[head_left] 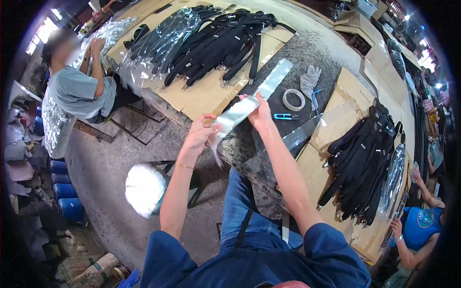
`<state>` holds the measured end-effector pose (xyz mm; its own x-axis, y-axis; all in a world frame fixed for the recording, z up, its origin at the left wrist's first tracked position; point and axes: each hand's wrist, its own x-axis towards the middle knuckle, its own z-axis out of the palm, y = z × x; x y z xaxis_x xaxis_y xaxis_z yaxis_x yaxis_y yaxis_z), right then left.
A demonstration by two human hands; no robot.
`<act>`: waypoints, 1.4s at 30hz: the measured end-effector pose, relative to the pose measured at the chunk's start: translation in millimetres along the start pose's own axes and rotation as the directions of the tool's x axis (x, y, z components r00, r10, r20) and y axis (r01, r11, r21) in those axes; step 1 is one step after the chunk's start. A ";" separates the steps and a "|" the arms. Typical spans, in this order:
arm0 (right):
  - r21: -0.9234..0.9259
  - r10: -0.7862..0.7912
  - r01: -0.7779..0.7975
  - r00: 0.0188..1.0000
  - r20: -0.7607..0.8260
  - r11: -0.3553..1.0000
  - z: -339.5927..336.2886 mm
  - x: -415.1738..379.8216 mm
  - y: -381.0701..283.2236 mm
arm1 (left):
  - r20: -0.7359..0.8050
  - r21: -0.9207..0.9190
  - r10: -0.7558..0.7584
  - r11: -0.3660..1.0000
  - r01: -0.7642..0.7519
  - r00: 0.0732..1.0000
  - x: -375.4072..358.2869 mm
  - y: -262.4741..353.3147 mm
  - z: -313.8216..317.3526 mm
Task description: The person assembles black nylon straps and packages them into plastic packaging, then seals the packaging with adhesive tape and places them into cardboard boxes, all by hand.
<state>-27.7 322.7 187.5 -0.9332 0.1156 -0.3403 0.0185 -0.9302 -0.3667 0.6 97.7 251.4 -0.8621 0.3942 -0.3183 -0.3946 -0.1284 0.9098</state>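
Note:
Between my hands stretches a long, narrow clear plastic sleeve (237, 115), slanting up to the right over the table edge. My left hand (198, 137) pinches its lower end, where loose film hangs down. Farther up, my right hand (259, 114) grips its middle with the thumb on top. To the right of that hand lie blue thread snips (285, 116), a roll of tape (294, 99), a crumpled glove (310, 81) and a slim blue-handled tool (315, 101). Another clear sleeve (305, 133) lies flat beside my right forearm.
Black elastic straps with metal clips (218, 45) are heaped on cardboard ahead, beside bagged ones (165, 41). More straps (365, 163) lie on cardboard (345, 101) at right. A white-topped stool (145, 189) stands at left. One person (81, 91) sits left; another (420, 230) is at right.

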 end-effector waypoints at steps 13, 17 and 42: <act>-0.147 0.044 -0.037 0.998 0.043 0.988 3.8 44.4 -71.1 | 0.062 0.143 0.029 0.989 -0.037 0.998 44.1 -7.2 19.0; -0.087 -0.174 0.187 0.975 0.141 0.978 -6.8 59.5 -77.3 | 0.056 0.145 0.026 0.989 -0.034 0.998 35.8 -3.4 15.3; -0.861 -0.335 0.050 0.931 -0.143 0.506 -43.0 124.4 -190.6 | -0.033 0.543 -0.051 0.838 0.060 0.998 -5.2 -33.6 -18.2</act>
<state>-131.9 529.4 177.9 -0.8238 0.4693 -0.3181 0.2719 -0.1653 -0.9480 12.5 83.4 217.6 -0.8508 0.3704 -0.3727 -0.2100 0.4104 0.8874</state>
